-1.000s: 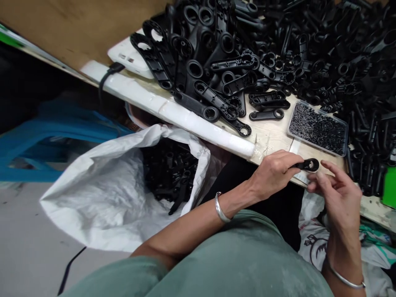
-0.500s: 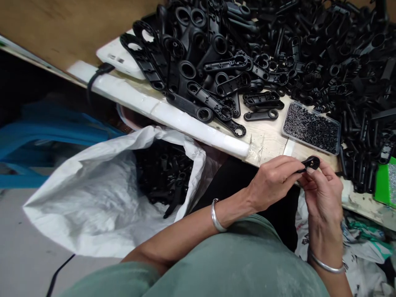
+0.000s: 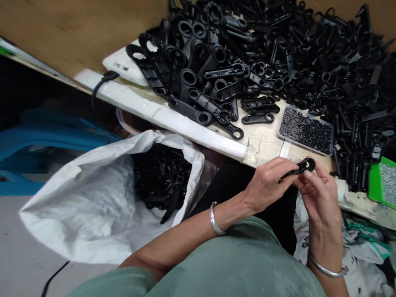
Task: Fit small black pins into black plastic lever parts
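Between both hands, just off the table's front edge, is a small black plastic handle part (image 3: 307, 165) with a round ringed end. My left hand (image 3: 272, 177) pinches its narrow arm between thumb and fingers. At the ringed end, my right hand (image 3: 320, 185) grips it with the thumb in front and the fingers behind. Beyond them on the table sits a clear shallow box (image 3: 306, 130) filled with tiny dark pieces. Similar black parts (image 3: 258, 119) lie behind and left of that box.
A large heap of black plastic parts (image 3: 278, 62) covers the back of the table. A white padded strip (image 3: 173, 119) runs along the front edge. Below left, an open white sack (image 3: 86, 206) contains black parts. A green tray (image 3: 375, 181) with silvery bits stands at right.
The view has shifted slightly. More of the black part's arm and ringed end shows between my fingers; both hands still grip it.
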A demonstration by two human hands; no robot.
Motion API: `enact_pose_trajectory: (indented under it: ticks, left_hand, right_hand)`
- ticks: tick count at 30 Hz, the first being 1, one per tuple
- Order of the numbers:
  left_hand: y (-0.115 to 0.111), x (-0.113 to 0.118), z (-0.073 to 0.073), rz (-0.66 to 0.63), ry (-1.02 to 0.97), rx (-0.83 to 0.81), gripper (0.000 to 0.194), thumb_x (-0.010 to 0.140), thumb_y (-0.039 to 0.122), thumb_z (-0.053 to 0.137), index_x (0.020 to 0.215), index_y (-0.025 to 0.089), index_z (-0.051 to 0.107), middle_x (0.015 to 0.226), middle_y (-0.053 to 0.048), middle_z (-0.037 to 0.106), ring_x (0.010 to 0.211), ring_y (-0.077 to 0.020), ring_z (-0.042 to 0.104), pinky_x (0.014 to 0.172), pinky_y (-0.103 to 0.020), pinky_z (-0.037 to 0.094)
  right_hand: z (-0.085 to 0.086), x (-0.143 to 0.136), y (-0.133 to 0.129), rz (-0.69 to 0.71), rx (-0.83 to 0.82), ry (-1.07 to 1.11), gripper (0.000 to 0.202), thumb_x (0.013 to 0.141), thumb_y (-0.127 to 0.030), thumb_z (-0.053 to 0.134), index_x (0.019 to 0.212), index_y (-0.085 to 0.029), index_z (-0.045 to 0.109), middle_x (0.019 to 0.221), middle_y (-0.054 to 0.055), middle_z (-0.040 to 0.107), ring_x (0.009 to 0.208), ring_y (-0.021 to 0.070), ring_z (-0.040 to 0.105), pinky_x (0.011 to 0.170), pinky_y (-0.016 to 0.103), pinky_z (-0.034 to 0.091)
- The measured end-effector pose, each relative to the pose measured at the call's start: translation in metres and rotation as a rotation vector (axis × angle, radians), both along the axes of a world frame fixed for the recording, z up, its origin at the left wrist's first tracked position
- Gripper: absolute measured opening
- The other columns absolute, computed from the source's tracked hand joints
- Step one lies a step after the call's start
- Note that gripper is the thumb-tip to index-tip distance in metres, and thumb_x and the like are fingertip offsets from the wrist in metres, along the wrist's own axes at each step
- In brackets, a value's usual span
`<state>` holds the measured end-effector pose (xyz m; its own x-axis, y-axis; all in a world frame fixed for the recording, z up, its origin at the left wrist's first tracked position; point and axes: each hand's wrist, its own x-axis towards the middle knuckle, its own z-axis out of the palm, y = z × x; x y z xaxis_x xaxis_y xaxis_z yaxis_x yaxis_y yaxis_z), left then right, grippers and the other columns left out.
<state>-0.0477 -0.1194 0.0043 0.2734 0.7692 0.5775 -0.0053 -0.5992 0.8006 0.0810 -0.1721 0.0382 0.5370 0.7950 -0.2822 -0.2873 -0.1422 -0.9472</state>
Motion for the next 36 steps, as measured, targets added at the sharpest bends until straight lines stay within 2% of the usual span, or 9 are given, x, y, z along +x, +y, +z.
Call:
enact_pose_trajectory:
  ticks: [6, 11, 15, 17, 19, 22, 29, 33, 36]
  left_hand:
    - [-0.010, 0.003, -0.004, -0.032, 0.036, 0.030, 0.009, 0.089, 0.010, 0.065, 0.096, 0.016, 0.066, 0.090, -0.004, 0.070, 0.084, -0.0107, 0.068, 0.075, -0.021, 0.059]
    - [-0.004, -0.003, -0.004, -0.132, 0.061, 0.108, 0.018, 0.089, 0.025, 0.069, 0.104, 0.015, 0.065, 0.092, -0.007, 0.073, 0.086, -0.0152, 0.070, 0.076, -0.027, 0.060]
    - [0.015, -0.019, 0.001, 0.013, 0.141, 0.230, 0.005, 0.091, 0.016, 0.064, 0.096, 0.016, 0.065, 0.088, -0.006, 0.073, 0.084, -0.0162, 0.069, 0.080, -0.031, 0.058]
    - [0.025, -0.028, 0.003, 0.104, 0.209, 0.278, 0.007, 0.091, 0.011, 0.061, 0.094, 0.017, 0.064, 0.088, -0.005, 0.074, 0.085, -0.0168, 0.069, 0.082, -0.033, 0.057]
    - [0.035, -0.038, 0.003, 0.196, 0.273, 0.317, 0.009, 0.091, 0.011, 0.060, 0.094, 0.018, 0.065, 0.088, -0.004, 0.074, 0.085, -0.0181, 0.069, 0.083, -0.035, 0.056]
    - [0.046, -0.050, 0.005, 0.324, 0.363, 0.346, 0.009, 0.092, 0.014, 0.060, 0.094, 0.020, 0.067, 0.089, -0.004, 0.074, 0.084, -0.0199, 0.068, 0.081, -0.037, 0.054]
    - [0.066, -0.073, 0.007, 0.452, 0.537, 0.301, 0.010, 0.092, 0.022, 0.060, 0.093, 0.022, 0.070, 0.094, -0.005, 0.074, 0.090, -0.0249, 0.064, 0.079, -0.042, 0.048]
    - [0.070, -0.078, 0.002, 0.429, 0.572, 0.287, 0.010, 0.092, 0.024, 0.060, 0.092, 0.021, 0.070, 0.096, -0.006, 0.074, 0.091, -0.0260, 0.062, 0.080, -0.043, 0.046]
    - [0.069, -0.077, 0.001, 0.436, 0.587, 0.285, 0.010, 0.092, 0.023, 0.061, 0.090, 0.020, 0.070, 0.094, -0.006, 0.074, 0.090, -0.0250, 0.061, 0.081, -0.042, 0.044]
  right_hand:
    - [-0.006, -0.001, -0.002, -0.001, -0.036, -0.166, 0.048, 0.068, -0.029, 0.078, 0.114, -0.020, 0.068, 0.082, -0.001, 0.065, 0.070, 0.0125, 0.060, 0.062, 0.023, 0.053]
    - [0.021, 0.044, -0.021, 0.110, -0.134, -0.468, 0.056, 0.076, -0.035, 0.073, 0.130, -0.023, 0.062, 0.090, 0.002, 0.068, 0.074, 0.0173, 0.061, 0.063, 0.029, 0.053]
    - [0.054, 0.113, -0.035, -0.073, -0.306, -1.101, 0.054, 0.084, -0.031, 0.060, 0.138, -0.024, 0.058, 0.097, 0.009, 0.070, 0.077, 0.0220, 0.062, 0.070, 0.037, 0.048]
    - [0.066, 0.147, -0.037, -0.037, -0.501, -1.453, 0.055, 0.085, -0.025, 0.055, 0.140, -0.021, 0.057, 0.100, 0.012, 0.070, 0.082, 0.0249, 0.063, 0.077, 0.040, 0.045]
    - [0.070, 0.173, -0.035, 0.067, -0.608, -1.578, 0.055, 0.087, -0.023, 0.049, 0.141, -0.016, 0.056, 0.097, 0.014, 0.070, 0.081, 0.0257, 0.064, 0.078, 0.040, 0.045]
    - [0.064, 0.195, -0.026, 0.170, -0.611, -1.579, 0.052, 0.088, -0.024, 0.048, 0.138, -0.013, 0.059, 0.094, 0.014, 0.070, 0.083, 0.0268, 0.065, 0.077, 0.039, 0.046]
    - [0.034, 0.202, -0.023, 0.180, -0.471, -1.647, 0.046, 0.089, -0.021, 0.046, 0.133, -0.017, 0.060, 0.127, 0.018, 0.062, 0.120, 0.0329, 0.059, 0.096, 0.041, 0.045]
    - [0.034, 0.180, -0.032, 0.107, -0.390, -1.724, 0.037, 0.090, -0.028, 0.049, 0.122, -0.019, 0.066, 0.123, 0.017, 0.066, 0.114, 0.0341, 0.062, 0.096, 0.044, 0.048]
    - [0.033, 0.151, -0.033, 0.209, -0.284, -1.693, 0.030, 0.091, -0.036, 0.054, 0.114, -0.024, 0.069, 0.115, 0.013, 0.070, 0.105, 0.0321, 0.067, 0.091, 0.043, 0.051]
